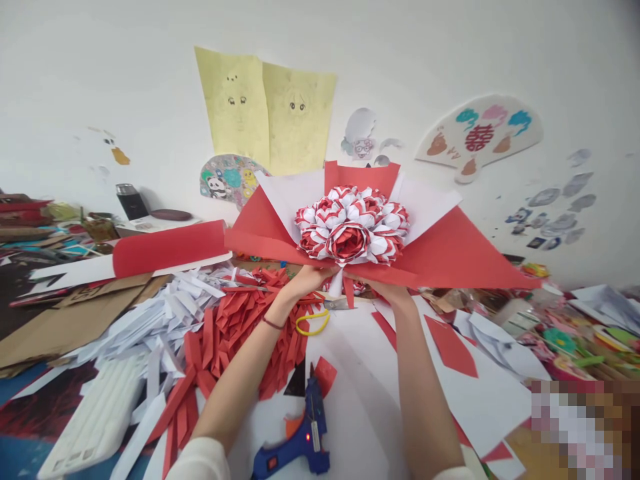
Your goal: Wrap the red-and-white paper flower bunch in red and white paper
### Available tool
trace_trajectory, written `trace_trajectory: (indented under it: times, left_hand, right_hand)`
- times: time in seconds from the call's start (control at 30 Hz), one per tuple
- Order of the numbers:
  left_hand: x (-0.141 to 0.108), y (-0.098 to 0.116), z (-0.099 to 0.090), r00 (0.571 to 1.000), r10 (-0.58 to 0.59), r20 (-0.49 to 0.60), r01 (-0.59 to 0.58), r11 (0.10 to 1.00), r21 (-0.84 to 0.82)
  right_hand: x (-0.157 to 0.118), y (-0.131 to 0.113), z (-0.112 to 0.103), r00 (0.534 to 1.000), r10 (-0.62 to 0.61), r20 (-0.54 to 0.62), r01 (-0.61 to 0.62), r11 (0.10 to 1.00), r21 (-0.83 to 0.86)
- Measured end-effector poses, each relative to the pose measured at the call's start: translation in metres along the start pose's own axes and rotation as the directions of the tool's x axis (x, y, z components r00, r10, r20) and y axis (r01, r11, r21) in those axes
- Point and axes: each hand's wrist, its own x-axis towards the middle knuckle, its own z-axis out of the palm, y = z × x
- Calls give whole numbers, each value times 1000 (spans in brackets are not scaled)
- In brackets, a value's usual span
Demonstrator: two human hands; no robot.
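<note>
A bouquet of red-and-white paper flowers [349,241] is held up in front of me, wrapped in red paper [457,257] and white paper [295,193]. My left hand [311,280] grips it from below on the left side. From the right, my right hand [384,289] holds the underside of the wrapping. Paper hides most of the fingers of both hands. Between them a white and red tail [337,283] hangs down. Scissors with a yellow handle [313,325] lie just below my left hand. Nearer me, a blue glue gun [300,443] rests on white paper, its red light lit.
Piles of red paper strips [215,340] and white paper strips [160,307] spread on the left. Behind them lies a red paper roll [170,249]. A white keyboard [95,413] is at front left. White sheets [470,380] and coloured clutter [565,343] cover the right.
</note>
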Motion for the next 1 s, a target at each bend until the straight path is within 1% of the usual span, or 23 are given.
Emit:
trace_trajectory:
  times: [0.07,0.2,0.3,0.43,0.5,0.67,0.83,1.0]
  left_hand:
    - [3,-3,1,1000,14,21,-13,999,-41]
    - [6,-7,4,997,58,47,-51,988,-143]
    - [7,-8,4,995,78,62,-64,976,-206]
    - [6,-8,4,997,50,66,-37,982,-185]
    - [5,-6,4,997,47,61,-38,989,-144]
    - [3,-1,6,998,50,50,-48,998,-45]
    - [4,-2,6,995,75,60,-73,997,-25]
    - [4,-4,4,990,94,109,-93,996,-18]
  right_hand:
    - [2,-15,4,999,14,37,-15,999,32]
    - [6,-37,7,999,-29,36,25,995,101]
    - [8,-40,5,999,-31,33,28,995,93]
    - [9,-35,2,996,-84,8,84,995,60]
    - [9,-34,0,998,-58,12,57,996,74]
    - [6,-35,-1,995,31,93,-37,997,68]
    - [2,-40,4,992,122,12,-123,989,79]
    - [1,-37,2,981,196,5,-196,978,68]
